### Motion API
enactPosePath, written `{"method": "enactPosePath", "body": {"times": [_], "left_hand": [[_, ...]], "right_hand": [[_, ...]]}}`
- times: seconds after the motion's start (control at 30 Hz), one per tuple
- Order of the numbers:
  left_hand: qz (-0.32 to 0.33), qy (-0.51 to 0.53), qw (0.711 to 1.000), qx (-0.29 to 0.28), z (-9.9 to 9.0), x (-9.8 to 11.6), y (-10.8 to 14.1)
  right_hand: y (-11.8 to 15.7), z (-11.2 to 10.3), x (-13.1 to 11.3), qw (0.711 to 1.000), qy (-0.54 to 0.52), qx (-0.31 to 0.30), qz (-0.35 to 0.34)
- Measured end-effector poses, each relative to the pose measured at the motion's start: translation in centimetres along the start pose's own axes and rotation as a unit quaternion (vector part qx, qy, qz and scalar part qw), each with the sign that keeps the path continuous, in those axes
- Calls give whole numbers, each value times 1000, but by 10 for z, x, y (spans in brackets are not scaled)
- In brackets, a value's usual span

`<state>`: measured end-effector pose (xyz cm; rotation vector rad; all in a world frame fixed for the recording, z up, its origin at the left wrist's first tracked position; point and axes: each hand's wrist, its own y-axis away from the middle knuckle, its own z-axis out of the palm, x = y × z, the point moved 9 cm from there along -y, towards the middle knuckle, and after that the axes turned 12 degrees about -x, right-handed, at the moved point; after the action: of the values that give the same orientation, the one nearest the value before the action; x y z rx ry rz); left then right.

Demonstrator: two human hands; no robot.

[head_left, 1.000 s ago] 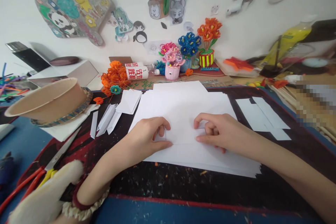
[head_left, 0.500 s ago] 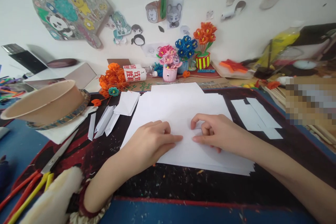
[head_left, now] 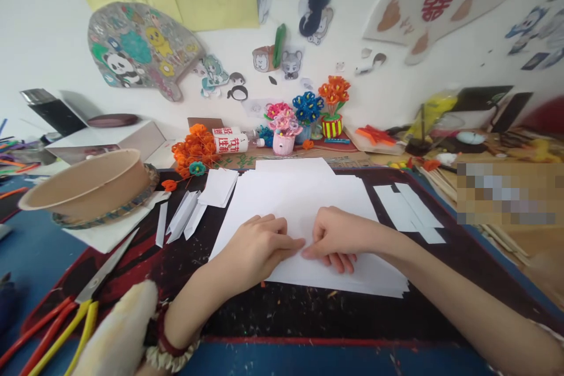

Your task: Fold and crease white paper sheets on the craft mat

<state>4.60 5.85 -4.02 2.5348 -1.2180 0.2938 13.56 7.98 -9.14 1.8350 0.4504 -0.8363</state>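
Note:
My left hand (head_left: 261,247) rests on a stack of white paper sheets (head_left: 352,191), with its fingers curled and pressed together and the forefinger pointing right. Close to that fingertip is the thumb of my right hand (head_left: 337,239), whose fingers are closed and bent under on the same paper. Whatever lies between the fingertips is white on white and cannot be made out. Left of the stack are folded white paper strips (head_left: 183,214) and small square paper pieces (head_left: 220,187). Cut paper pieces (head_left: 409,211) lie to the right on the dark mat (head_left: 308,320).
Open scissors (head_left: 94,282) with red and yellow handles lie at the left, below a round tan bowl (head_left: 88,185). Orange pipe-cleaner flowers (head_left: 194,153), a bottle (head_left: 233,141) and several flower pots (head_left: 283,142) line the back. Wooden sticks (head_left: 502,241) are at the right.
The right hand has moved left, and its fingers, spread apart before, have closed. Its thumb is now nearer the left forefinger. The camera view has tilted up, showing more wall.

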Motion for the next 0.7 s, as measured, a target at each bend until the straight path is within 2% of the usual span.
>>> {"method": "enactPosePath", "body": {"times": [0.1, 0.2, 0.7], "left_hand": [[5, -5, 1000, 8, 1, -2, 1], [9, -9, 1000, 21, 2, -2, 1], [11, -22, 998, 56, -1, 0, 5]], "right_hand": [[-8, 5, -1, 998, -15, -57, 10], [-11, 5, 2, 996, -36, -79, 15], [5, -2, 30, 995, -71, -51, 42]]}}
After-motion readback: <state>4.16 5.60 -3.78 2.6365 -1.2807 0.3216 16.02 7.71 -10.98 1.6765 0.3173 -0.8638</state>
